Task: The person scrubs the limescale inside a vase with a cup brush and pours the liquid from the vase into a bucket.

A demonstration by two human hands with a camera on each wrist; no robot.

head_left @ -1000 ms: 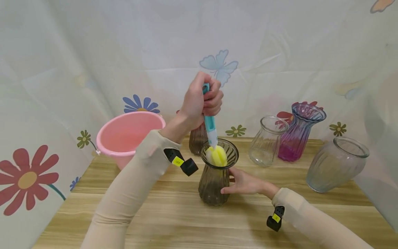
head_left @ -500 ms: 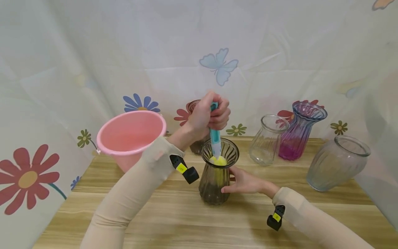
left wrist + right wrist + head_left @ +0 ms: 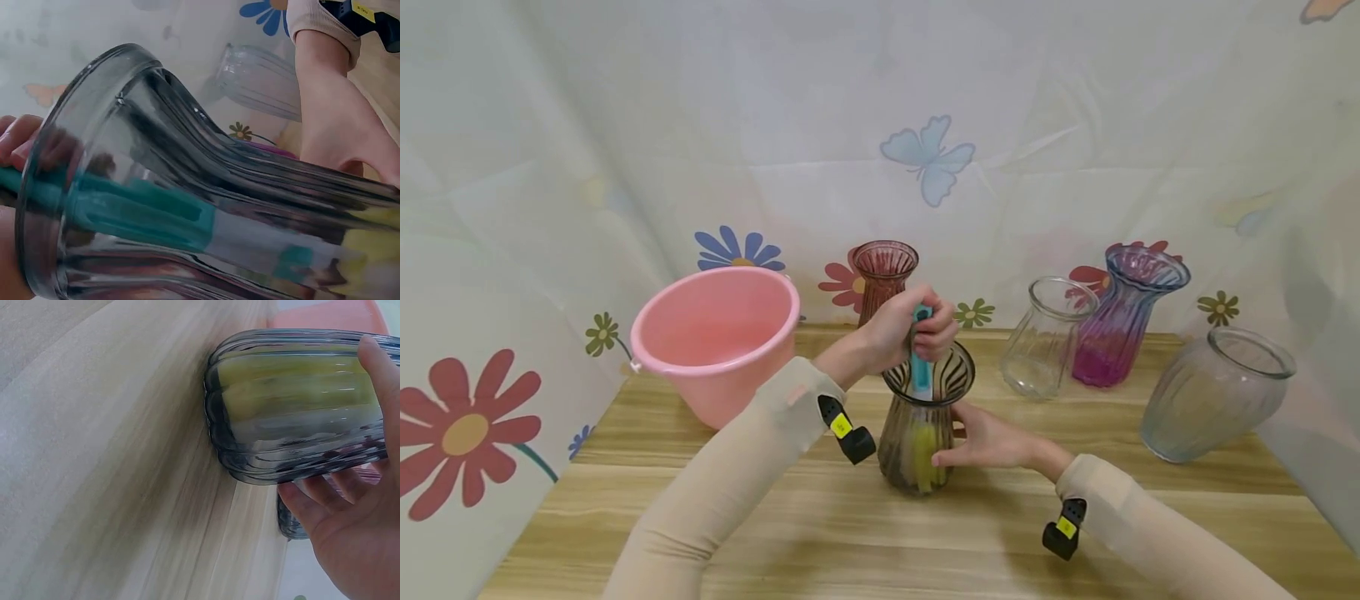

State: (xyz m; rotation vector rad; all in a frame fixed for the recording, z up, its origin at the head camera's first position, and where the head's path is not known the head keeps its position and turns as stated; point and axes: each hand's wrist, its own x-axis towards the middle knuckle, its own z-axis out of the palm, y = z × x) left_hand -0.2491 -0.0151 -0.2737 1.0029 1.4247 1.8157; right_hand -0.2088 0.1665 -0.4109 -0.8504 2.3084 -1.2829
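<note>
Well to the left of the grey vase (image 3: 901, 437), and a little farther back from you, stands the pink bucket (image 3: 718, 329), its mouth facing up. Behind the grey vase and slightly to its left is the reddish ribbed vase (image 3: 883, 275), its lower part hidden by your arm and hand. Your left hand (image 3: 906, 329) is at the grey vase's mouth, fingers wrapped tightly round the teal handle of the brush (image 3: 922, 371). The brush points down inside the grey vase; through the glass you can see its yellow and white sponge head (image 3: 927, 454) near the bottom.

The grey vase itself stands upright on the wooden table (image 3: 850, 533). On its right side, your right hand (image 3: 988, 437) grips its body, thumb across the side nearer you and the other fingers round the far side. To the right of the grey vase and farther back is the clear vase (image 3: 1037, 358); beyond that, the purple-blue vase (image 3: 1120, 321) appears partly overlapped by it, and you cannot tell whether they touch. Farthest right of the grey vase is the pale, wide-bodied vase (image 3: 1206, 404).
</note>
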